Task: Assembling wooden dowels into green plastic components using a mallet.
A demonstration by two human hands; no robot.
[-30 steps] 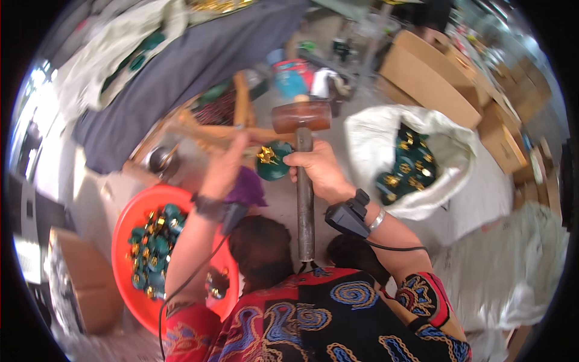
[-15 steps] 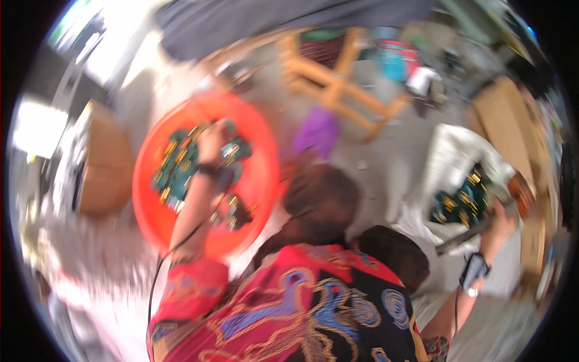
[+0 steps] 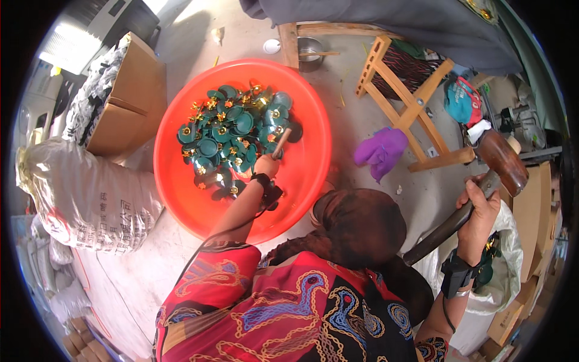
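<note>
My left hand (image 3: 266, 166) is inside the red plastic basin (image 3: 313, 163), closed around a short brown stick (image 3: 281, 143). Beneath and beside it lies a heap of dark green discs with gold metal fittings (image 3: 223, 130); my palm and the lower fingers are hard to see against them. At the right, my right hand (image 3: 482, 208) grips the dark handle of a mallet (image 3: 440, 232). Its brown, rounded head points up and away from me, above a white sack (image 3: 511, 241) that holds more green pieces, partly covered by my forearm.
A stuffed white woven sack (image 3: 102, 199) and a cardboard box (image 3: 129, 96) stand at the left. Beyond the basin are a metal pot (image 3: 309, 54), a wooden folding stool (image 3: 416, 108) and a purple cloth (image 3: 383, 151). Cardboard boxes (image 3: 534, 223) line the right side.
My right hand has raised the mallet from beside the sack. My view has shifted left, so the basin sits nearer the middle. The stick now shows in my left hand, still in the basin.
</note>
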